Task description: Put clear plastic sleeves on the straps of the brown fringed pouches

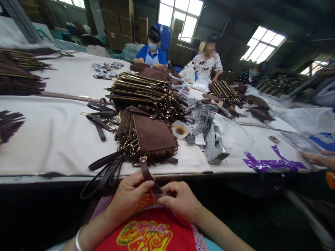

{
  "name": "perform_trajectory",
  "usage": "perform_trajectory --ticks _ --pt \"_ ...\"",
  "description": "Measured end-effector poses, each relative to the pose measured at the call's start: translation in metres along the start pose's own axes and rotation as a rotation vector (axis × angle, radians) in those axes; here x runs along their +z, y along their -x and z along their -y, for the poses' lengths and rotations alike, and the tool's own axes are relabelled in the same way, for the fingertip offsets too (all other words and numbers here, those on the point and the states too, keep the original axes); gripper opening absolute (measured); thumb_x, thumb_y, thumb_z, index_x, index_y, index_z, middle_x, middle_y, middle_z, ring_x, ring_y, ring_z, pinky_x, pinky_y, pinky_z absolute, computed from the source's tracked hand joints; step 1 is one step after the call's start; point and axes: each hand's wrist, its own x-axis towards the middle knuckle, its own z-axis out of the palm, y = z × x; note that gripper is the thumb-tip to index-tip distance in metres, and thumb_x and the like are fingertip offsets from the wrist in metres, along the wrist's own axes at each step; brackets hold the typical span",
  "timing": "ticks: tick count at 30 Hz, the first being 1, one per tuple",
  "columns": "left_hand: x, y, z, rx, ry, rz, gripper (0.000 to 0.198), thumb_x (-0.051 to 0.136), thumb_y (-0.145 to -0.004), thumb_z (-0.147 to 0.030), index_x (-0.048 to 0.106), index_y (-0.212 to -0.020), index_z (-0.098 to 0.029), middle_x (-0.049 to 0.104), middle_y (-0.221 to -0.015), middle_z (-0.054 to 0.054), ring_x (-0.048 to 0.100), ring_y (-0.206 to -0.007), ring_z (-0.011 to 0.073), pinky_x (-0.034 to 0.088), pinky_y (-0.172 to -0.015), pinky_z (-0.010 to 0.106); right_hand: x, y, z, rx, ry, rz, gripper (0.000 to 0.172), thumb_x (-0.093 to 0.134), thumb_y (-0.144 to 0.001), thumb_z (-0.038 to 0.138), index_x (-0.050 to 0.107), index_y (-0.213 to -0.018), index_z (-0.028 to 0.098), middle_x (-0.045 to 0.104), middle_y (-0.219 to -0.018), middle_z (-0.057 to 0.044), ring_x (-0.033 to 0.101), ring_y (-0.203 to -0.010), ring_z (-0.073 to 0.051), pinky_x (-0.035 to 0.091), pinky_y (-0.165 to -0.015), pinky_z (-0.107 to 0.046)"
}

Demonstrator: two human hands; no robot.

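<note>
A brown wrist strap (147, 173) hangs over the table's front edge from a gold clasp on a brown fringed pouch (156, 134). My left hand (134, 191) pinches the strap partway down, thumb on top. Lower on the same strap, my right hand (180, 200) has its fingertips closed on it, with a bit of clear plastic there. The pouch lies on top of several like it, their gold clasps and strap loops (106, 164) spilling to the left over the edge.
Behind stands a stack of gold-zipped pouches (141, 89). A small dish of brown paste (180, 129), a tape dispenser (216, 144) and purple tape strips (273, 162) lie to the right. Co-workers (151, 52) sit across the table; another person's hand (311, 157) is at far right.
</note>
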Motion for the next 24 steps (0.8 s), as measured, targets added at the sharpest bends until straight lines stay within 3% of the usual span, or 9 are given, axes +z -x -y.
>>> perform_trajectory --ticks 2,5,9,13,15,18,24 --pt "0.002 0.004 0.004 -0.047 0.038 0.027 0.01 0.07 -0.077 -0.029 0.075 -0.082 -0.022 0.069 -0.085 0.004 0.061 -0.081 0.0204 0.048 -0.075 0.025 0.002 -0.001 -0.001 -0.056 0.051 -0.017 0.012 0.071 -0.07 0.023 0.076 -0.078 0.016 0.065 -0.072 -0.001 0.054 -0.063 -0.013 0.039 -0.058 -0.023" --pt "0.008 0.009 0.007 -0.144 0.131 0.159 0.012 0.069 -0.077 -0.029 0.075 -0.081 -0.02 0.069 -0.09 0.005 0.062 -0.081 0.0207 0.049 -0.072 0.026 0.004 -0.002 -0.002 -0.156 0.127 -0.075 0.006 0.07 -0.07 0.02 0.074 -0.07 0.017 0.063 -0.075 -0.001 0.057 -0.07 -0.014 0.042 -0.064 -0.023" --pt "0.009 0.003 0.004 -0.286 0.351 0.283 0.022 0.072 -0.077 -0.032 0.073 -0.093 -0.018 0.071 -0.096 0.007 0.064 -0.089 0.023 0.05 -0.079 0.03 0.002 -0.003 -0.002 -0.118 0.096 -0.099 0.011 0.067 -0.073 0.022 0.072 -0.064 0.016 0.062 -0.069 -0.001 0.057 -0.068 -0.014 0.043 -0.065 -0.023" --pt "0.001 -0.024 -0.004 -0.476 0.733 0.166 0.033 0.063 -0.084 -0.044 0.067 -0.098 -0.014 0.071 -0.101 0.014 0.067 -0.095 0.0255 0.053 -0.084 0.037 -0.006 -0.002 -0.002 -0.076 0.092 -0.097 0.012 0.069 -0.072 0.026 0.073 -0.066 0.016 0.063 -0.068 -0.001 0.056 -0.066 -0.014 0.042 -0.063 -0.024" --pt "0.0 -0.04 -0.007 -0.531 0.762 0.041 0.03 0.064 -0.084 -0.042 0.065 -0.091 -0.013 0.072 -0.097 0.014 0.069 -0.089 0.0244 0.056 -0.078 0.037 -0.009 -0.002 -0.001 -0.069 0.121 -0.091 0.013 0.069 -0.071 0.027 0.074 -0.065 0.016 0.064 -0.068 -0.002 0.056 -0.066 -0.015 0.041 -0.063 -0.024" --pt "0.003 -0.055 -0.008 -0.472 0.701 -0.122 0.021 0.071 -0.08 -0.032 0.063 -0.086 -0.014 0.072 -0.091 0.011 0.07 -0.078 0.021 0.058 -0.066 0.032 -0.008 -0.007 0.002 -0.047 0.116 -0.096 0.014 0.068 -0.07 0.027 0.075 -0.066 0.016 0.066 -0.067 -0.002 0.056 -0.064 -0.015 0.041 -0.06 -0.024" --pt "0.006 -0.053 -0.004 -0.387 0.675 -0.068 0.022 0.068 -0.083 -0.033 0.067 -0.094 -0.014 0.072 -0.099 0.013 0.068 -0.088 0.0207 0.056 -0.065 0.026 0.006 -0.032 0.011 -0.057 0.064 -0.144 0.024 0.063 -0.075 0.032 0.074 -0.064 0.014 0.058 -0.051 0.001 0.045 -0.051 -0.011 0.033 -0.05 -0.023"
